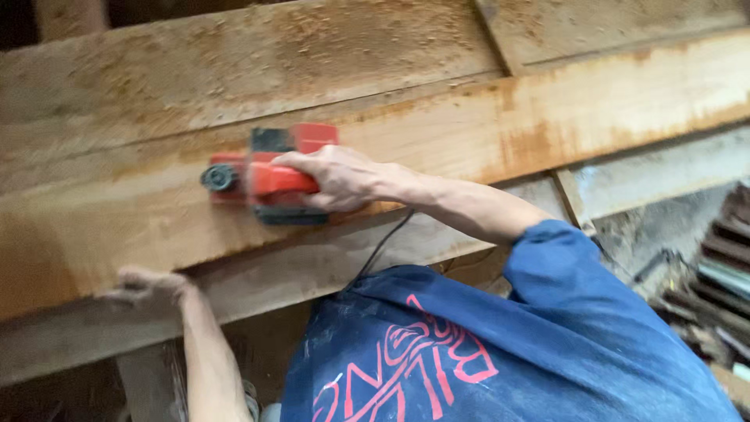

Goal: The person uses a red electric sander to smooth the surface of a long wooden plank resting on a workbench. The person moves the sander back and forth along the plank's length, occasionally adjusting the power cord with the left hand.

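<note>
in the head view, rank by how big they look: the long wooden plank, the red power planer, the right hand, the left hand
1. Long wooden plank, by far the largest.
2. Red power planer, lying on the plank.
3. Right hand, gripping the planer's handle, and left hand, on the plank's lower edge: they look alike, and the blur leaves them unranked.

Dusty workshop, sawdust-strewn timber beams (234, 62) behind, grey debris-littered floor (664, 187), stacked dark clutter (719, 281) at right, dim light
</note>
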